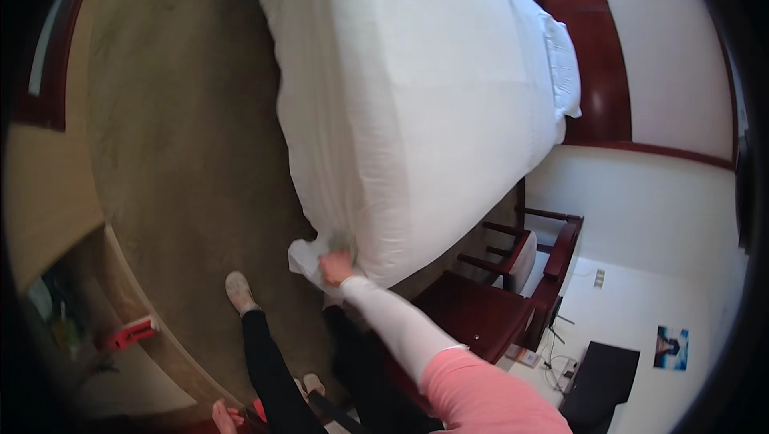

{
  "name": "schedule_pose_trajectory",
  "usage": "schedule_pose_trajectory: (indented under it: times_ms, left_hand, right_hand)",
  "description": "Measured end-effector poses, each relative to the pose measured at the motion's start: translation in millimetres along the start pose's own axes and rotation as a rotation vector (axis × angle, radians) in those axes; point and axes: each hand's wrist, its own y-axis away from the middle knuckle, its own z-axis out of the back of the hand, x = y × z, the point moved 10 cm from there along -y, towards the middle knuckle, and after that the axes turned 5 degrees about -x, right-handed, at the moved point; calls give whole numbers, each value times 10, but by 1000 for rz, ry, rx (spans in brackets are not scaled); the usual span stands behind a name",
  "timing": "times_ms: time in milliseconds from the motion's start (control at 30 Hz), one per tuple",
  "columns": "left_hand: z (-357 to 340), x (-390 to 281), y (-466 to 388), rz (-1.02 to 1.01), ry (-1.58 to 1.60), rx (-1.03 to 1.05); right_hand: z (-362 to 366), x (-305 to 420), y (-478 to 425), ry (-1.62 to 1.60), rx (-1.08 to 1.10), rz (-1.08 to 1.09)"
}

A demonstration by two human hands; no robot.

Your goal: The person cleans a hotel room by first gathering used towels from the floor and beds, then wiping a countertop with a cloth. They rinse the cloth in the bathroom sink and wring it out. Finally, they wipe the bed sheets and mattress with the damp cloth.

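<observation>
A white bed sheet covers the mattress and hangs in folds down its near side. At the corner, my right hand grips the hanging edge of the sheet; motion blurs the cloth around the fingers. The loose sheet corner sticks out to the left of that hand. Low at the bottom edge, my left hand shows with its fingers apart and nothing visible in it. Its arm is out of view.
A white pillow lies by the dark red headboard. Wooden chairs and a dark red wooden surface stand right of the bed. A television is farther right. Brown carpet runs along the left. Another pair of shoes shows between my legs.
</observation>
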Motion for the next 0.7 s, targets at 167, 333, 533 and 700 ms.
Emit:
schedule_pose_trajectory:
  times_ms: [167, 333, 533, 700]
  left_hand:
    - [586, -1002, 854, -50, 61, -161]
    - [729, -1764, 839, -216, -183, -97]
    - [70, -3045, 1430, -251, -144, -14]
    - [-511, -3883, 1940, -137, -348, 85]
  right_hand:
    - [546, 1593, 409, -1160, 177, 152]
    - [2866, 1043, 550, -1390, -25, 384]
    - [4976, -2578, 669, -862, -1100, -84]
    - [5329, -5789, 58, -445, -1196, -744]
